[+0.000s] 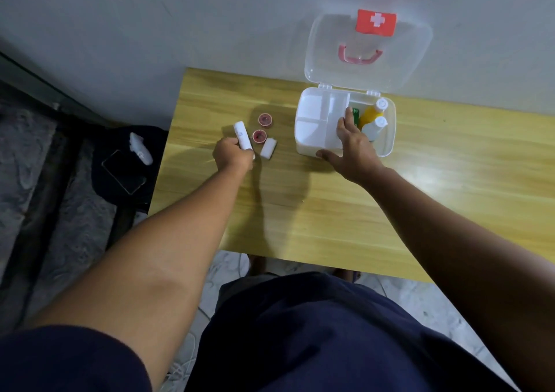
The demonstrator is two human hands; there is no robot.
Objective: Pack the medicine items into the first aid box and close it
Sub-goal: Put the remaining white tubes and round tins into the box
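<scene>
The first aid box (387,148) stands open on the wooden table (315,211), its clear lid (368,73) with a red cross label leaning on the wall. A white divided tray (312,115) fills the box's left side. My right hand (350,145) grips that tray's front right edge. Beside it lie an orange bottle (371,112), a white bottle (374,127) and a green item (356,115). My left hand (232,156) is closed on a white tube-shaped device (242,134). Two red-centred tape rolls (262,127) and a white gauze roll (268,148) lie next to it.
The table's back edge meets a grey wall. Left of the table, lower down, a dark bag (126,163) holds a phone (123,171) and a white gadget (140,148). My dark shorts and the pale floor show below the table's front edge.
</scene>
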